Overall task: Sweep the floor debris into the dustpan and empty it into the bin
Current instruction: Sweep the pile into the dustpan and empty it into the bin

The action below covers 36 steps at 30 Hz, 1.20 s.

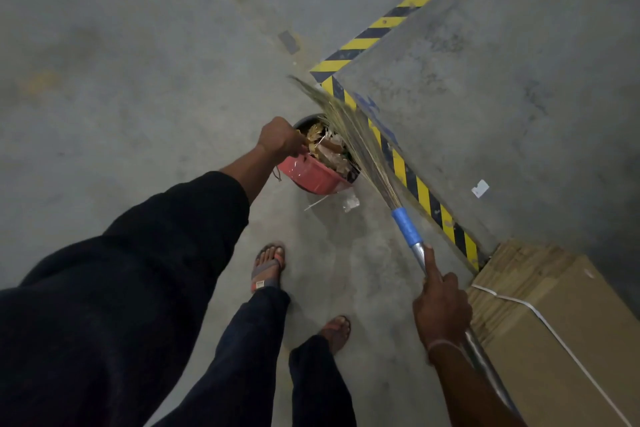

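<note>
My left hand (pixel 280 137) grips the handle of a red dustpan (pixel 313 175), which is tilted over a dark round bin (pixel 304 122). Dry leaves and paper scraps (pixel 329 147) fill the bin's mouth. My right hand (pixel 441 305) grips the metal handle of a grass broom (pixel 367 149) with a blue collar (pixel 407 224). Its bristles reach across the far side of the bin and dustpan. A clear plastic scrap (pixel 350 202) and a thin white strip (pixel 316 203) lie on the floor just below the dustpan.
A raised concrete platform (pixel 502 80) edged with yellow-black tape (pixel 405 163) stands to the right. A strapped cardboard box (pixel 561 322) sits at lower right beside my right arm. A white paper scrap (pixel 480 188) lies on the platform. My sandalled feet (pixel 268 267) stand on grey concrete.
</note>
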Tool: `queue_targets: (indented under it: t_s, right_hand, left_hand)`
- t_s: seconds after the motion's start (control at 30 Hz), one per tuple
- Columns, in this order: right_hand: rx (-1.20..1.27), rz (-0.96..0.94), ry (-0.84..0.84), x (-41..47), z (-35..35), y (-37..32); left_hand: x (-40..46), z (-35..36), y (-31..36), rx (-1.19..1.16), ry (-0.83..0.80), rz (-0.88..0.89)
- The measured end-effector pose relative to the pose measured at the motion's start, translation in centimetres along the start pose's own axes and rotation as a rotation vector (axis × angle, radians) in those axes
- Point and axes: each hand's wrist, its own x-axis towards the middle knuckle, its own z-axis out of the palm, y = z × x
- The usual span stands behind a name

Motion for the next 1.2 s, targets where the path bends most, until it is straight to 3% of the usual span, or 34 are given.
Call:
queue_targets:
  t_s: [0.7,1.2]
  right_hand:
    - [0.083,-0.002,-0.107,-5.4,-7.7,-0.2]
    - [0.159,-0.158,-0.195,-5.2,-13.7,4.6]
  left_hand:
    - [-8.2,-4.9,-0.6,0.173,0.025,0.095]
    - [-28.8,-2.5,-4.7,-0.207,0.000,0.194]
